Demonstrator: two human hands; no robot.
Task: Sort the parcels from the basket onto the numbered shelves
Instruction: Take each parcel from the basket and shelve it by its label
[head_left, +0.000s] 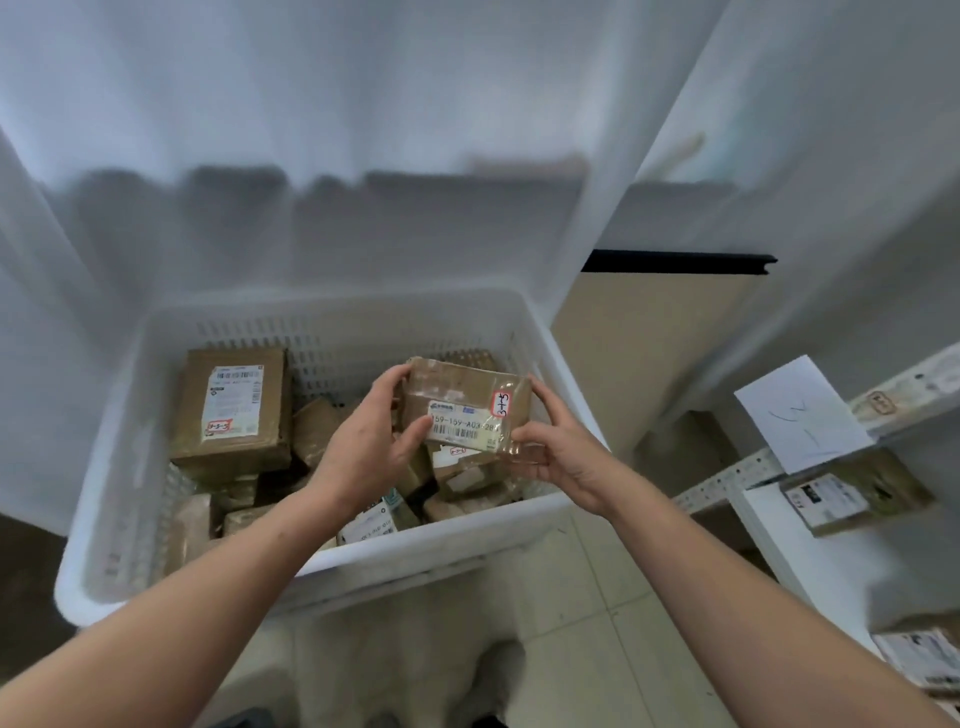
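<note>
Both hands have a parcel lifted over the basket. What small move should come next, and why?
Likely carry the parcel right, toward the shelf rail. The left hand and right hand grip its ends, it is lifted clear of the basket, and its red-bordered handwritten sticker faces the camera; a shelved parcel lies on that side.

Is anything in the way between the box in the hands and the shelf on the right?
Nothing visible blocks it. The left hand and right hand hold the box above the basket; only bare floor lies between it and the shelf. A paper sheet hangs at the shelf's edge.
</note>
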